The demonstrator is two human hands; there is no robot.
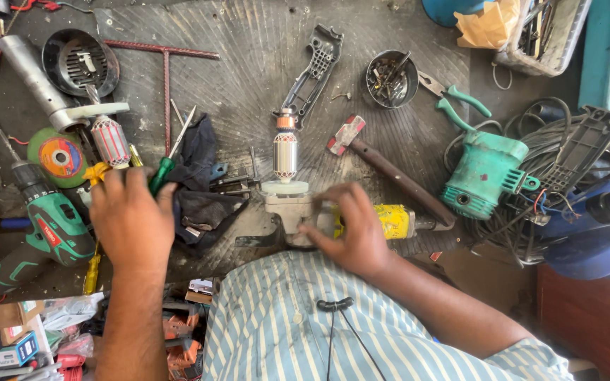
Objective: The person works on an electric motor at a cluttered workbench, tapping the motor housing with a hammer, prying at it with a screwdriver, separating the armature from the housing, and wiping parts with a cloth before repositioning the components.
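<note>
Nearest: striped shirt [305, 331] at bottom centre, both forearms reaching out over a dark, scratched work surface [248, 63].

Right hand [351, 229] clamps down on the gearhead [287, 210], a grey metal housing just in front of the shirt, fingers curled over its right side. An armature [285, 152] stands out of the gearhead, pointing away, copper end far. A yellow tool [393, 221] lies touching the hand's right side.

Left hand [130, 219] is closed around a green-handled screwdriver [167, 164], shaft angled up and right. The hand rests just left of a dark cloth [202, 190]. Small yellow bits by the knuckles, too small to tell.

Left of the hand: green drill [47, 222], with a green grinder disc [58, 156] above it. A second armature [109, 140] lies near the disc. Boxes [8, 339] at bottom left.

Mid distance: hammer [383, 166], red-and-white head, handle running down-right to the yellow tool. Teal motor housing [485, 173] right of it, against a coil of cables [566, 141].

Far: black handle shell [313, 67] beyond the armature, round tin of screws [392, 77], green-grip pliers [457, 99], red T-bar [166, 70], black fan cover [79, 62], grey tube [33, 77] at far left, tray [545, 32] at top right.
</note>
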